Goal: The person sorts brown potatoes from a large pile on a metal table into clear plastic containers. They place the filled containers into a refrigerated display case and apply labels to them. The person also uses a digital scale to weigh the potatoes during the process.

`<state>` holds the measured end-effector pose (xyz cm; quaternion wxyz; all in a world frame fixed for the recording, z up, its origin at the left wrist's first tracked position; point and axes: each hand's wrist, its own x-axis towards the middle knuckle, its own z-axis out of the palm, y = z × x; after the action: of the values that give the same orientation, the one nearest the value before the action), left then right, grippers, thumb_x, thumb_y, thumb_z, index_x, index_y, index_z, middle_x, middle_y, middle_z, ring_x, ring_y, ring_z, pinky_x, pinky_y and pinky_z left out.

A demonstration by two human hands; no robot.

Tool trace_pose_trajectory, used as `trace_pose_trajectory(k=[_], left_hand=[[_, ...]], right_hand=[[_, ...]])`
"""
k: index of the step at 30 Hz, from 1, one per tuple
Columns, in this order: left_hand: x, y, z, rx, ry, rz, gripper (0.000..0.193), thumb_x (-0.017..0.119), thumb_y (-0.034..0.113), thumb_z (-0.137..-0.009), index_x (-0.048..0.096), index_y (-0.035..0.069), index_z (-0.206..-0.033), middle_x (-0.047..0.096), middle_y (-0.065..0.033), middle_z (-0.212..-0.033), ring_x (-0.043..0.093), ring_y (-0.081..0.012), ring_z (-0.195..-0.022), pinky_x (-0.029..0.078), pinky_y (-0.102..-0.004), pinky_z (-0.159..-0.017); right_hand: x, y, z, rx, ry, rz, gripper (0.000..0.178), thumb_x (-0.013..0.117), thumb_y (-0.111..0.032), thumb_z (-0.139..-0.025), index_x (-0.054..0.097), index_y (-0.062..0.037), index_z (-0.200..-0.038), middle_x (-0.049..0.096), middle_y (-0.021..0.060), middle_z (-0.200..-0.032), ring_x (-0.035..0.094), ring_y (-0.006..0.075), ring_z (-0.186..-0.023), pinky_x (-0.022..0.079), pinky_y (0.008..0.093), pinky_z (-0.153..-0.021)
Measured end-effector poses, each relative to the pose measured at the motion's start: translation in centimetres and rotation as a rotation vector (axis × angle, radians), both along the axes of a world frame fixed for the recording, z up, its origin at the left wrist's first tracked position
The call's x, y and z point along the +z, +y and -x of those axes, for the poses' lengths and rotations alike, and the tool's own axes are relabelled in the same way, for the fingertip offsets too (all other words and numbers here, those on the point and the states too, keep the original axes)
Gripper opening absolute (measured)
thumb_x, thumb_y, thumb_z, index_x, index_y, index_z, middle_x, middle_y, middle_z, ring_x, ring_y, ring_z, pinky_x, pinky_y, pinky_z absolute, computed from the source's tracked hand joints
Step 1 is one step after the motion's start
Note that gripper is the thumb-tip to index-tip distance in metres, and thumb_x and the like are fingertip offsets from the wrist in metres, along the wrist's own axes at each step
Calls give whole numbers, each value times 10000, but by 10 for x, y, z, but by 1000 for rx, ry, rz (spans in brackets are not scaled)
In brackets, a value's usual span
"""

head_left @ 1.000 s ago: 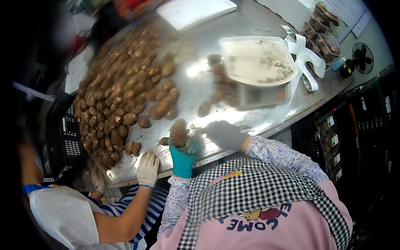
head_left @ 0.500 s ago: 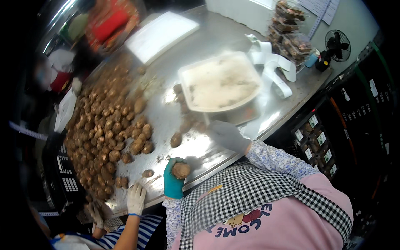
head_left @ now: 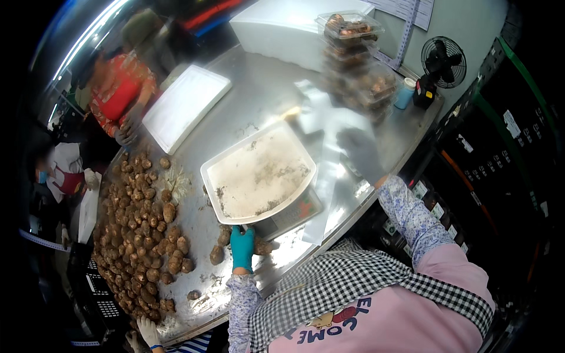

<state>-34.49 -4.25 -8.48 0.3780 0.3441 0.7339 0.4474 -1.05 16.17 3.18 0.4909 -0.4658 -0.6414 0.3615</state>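
My left hand (head_left: 242, 250), in a teal glove, is at the near corner of a white plastic tray (head_left: 213, 197), its fingers against the rim. It looks closed round a brown, rough-skinned taro (head_left: 263, 246) showing at its right side, though the tray and glove partly hide the grip. The soiled tray rests on a flat scale (head_left: 297, 215). My right hand (head_left: 360, 152), in a grey glove, reaches over long white paper strips (head_left: 329, 115) to the tray's right. Motion smears its fingers, so whether it holds a strip cannot be made out.
A large heap of taros (head_left: 138, 235) covers the table's left side. A white foam lid (head_left: 185, 106) lies beyond it. Clear boxes of taros (head_left: 353, 59) are stacked at the back, near a black fan (head_left: 443, 62). Co-workers' hands (head_left: 148, 332) are along the left edge.
My left hand has moved from the near table edge to the tray's corner. My right hand has moved from the scale's front to the paper strips. The view has shifted.
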Motion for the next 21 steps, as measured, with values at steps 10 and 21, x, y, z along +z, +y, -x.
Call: trace_pose_trajectory(k=[10,21], left_hand=[[-7,15,-26,111,11,38,440,582,132,-846,534,-29,-1253,643,-139,-1076,594,-208,-919,465,-308,-797],[-17,-22,28,71,200,76,479,653,119,-883,501,-30,-1312,577,-157,-1260,567,-235,-1106,456,-329,-945]], right_hand=[[27,106,36,91,-111,-182,220,613,-221,-896,664,-19,-964,662,114,-880,628,205,-737,492,312,-702],[16,14,-42,-9,-232,-347,164,654,-183,-864,681,-23,-845,668,117,-928,634,257,-868,494,343,-798]])
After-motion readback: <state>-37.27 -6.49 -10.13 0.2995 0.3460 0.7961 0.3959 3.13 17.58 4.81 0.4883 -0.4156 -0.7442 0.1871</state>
